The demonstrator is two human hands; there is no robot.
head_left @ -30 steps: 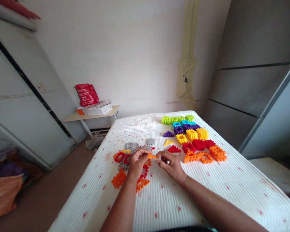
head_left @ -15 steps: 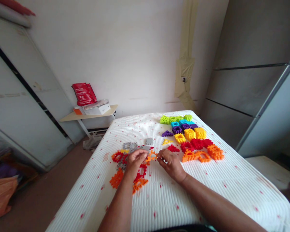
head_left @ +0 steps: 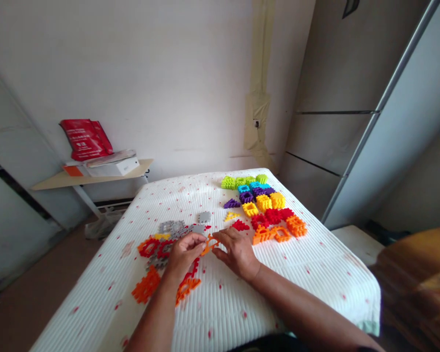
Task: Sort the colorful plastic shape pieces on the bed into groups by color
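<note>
Hands are meeting over the middle of the mattress [head_left: 278, 288], a little toward its left edge; the left hand [head_left: 183, 254] is pinching one end of an orange piece [head_left: 209, 244] between thumb and curled fingertips, and the right hand [head_left: 238, 250] is gripping the other end the same way, fingers bent and closed on it; the piece is hanging just above the cover, between the two hands. Loose orange, red and grey pieces [head_left: 157, 249] are lying scattered by the left hand, toward the left edge; sorted stacks [head_left: 264, 210] of green, blue, purple, yellow, red and orange are sitting toward the far right corner, well apart from the hands; a single grey square [head_left: 204, 216] is lying between the two groups.
</note>
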